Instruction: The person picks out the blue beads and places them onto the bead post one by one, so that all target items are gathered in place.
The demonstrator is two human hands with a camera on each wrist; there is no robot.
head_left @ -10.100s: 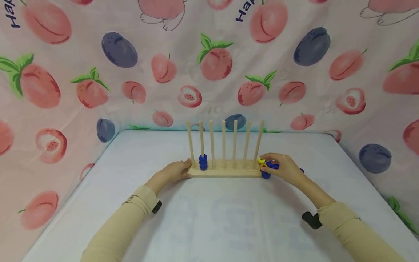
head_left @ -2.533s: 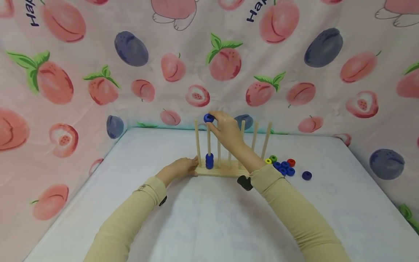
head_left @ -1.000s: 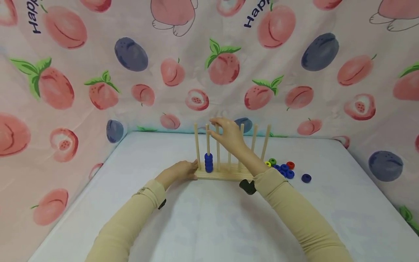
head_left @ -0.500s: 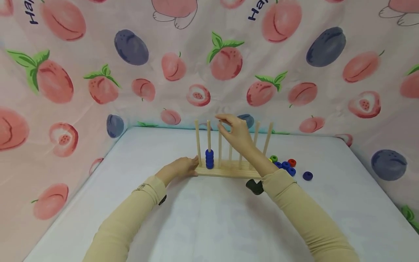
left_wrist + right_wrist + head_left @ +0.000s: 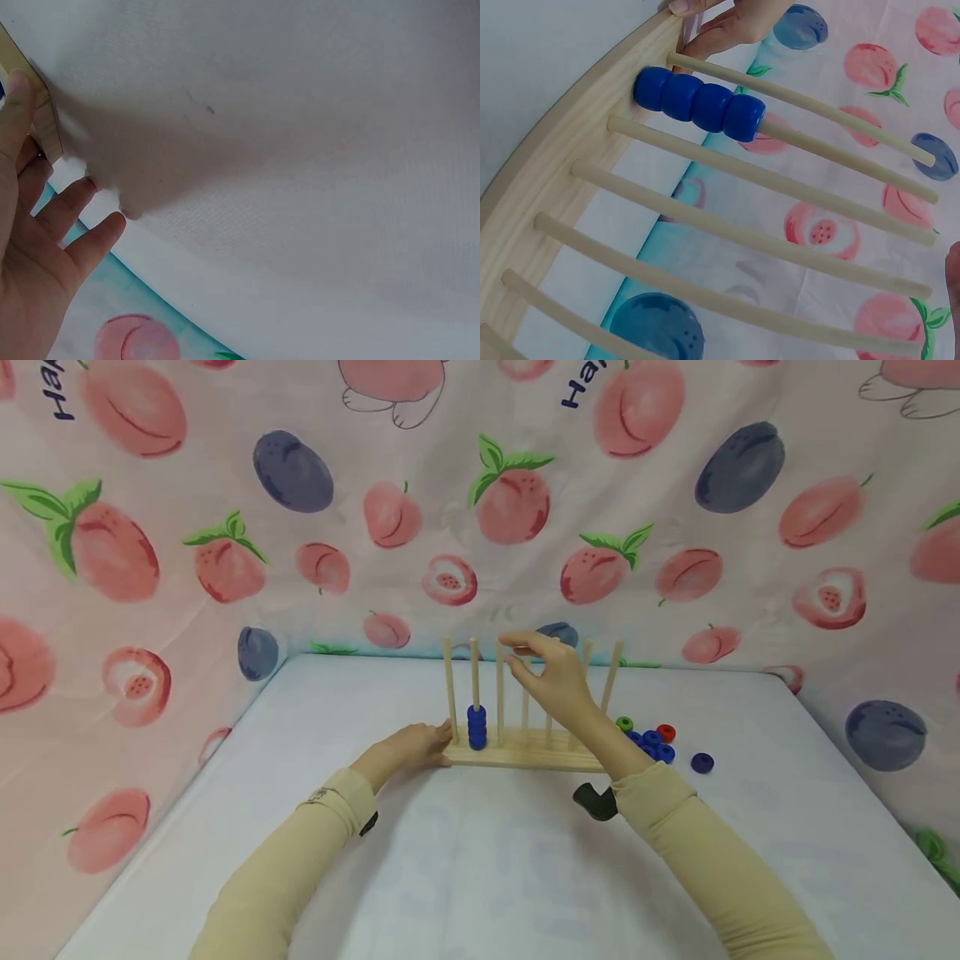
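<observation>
A wooden base [image 5: 525, 760] carries a row of upright pegs. Blue beads [image 5: 477, 727] are stacked on the second peg from the left; the right wrist view shows the same bead stack [image 5: 694, 101] touching the base. My left hand [image 5: 403, 750] pinches the base's left end, thumb on one face and a finger against the other, as the left wrist view of the hand [image 5: 37, 251] shows. Beside the tops of the middle pegs hovers my right hand [image 5: 558, 681], fingers and thumb curved apart with nothing between them. It hides parts of the pegs behind it.
Right of the base lie loose beads: several blue ones [image 5: 651, 738], a green one [image 5: 624, 724], a red one [image 5: 665, 733] and a dark blue one [image 5: 702, 763] set apart. A fruit-print cloth [image 5: 450, 485] hangs behind the white table [image 5: 480, 860].
My right hand has let go of a blue bead at the second peg, and the stack there is one bead taller. That hand has moved right. My left hand stays at the base's end.
</observation>
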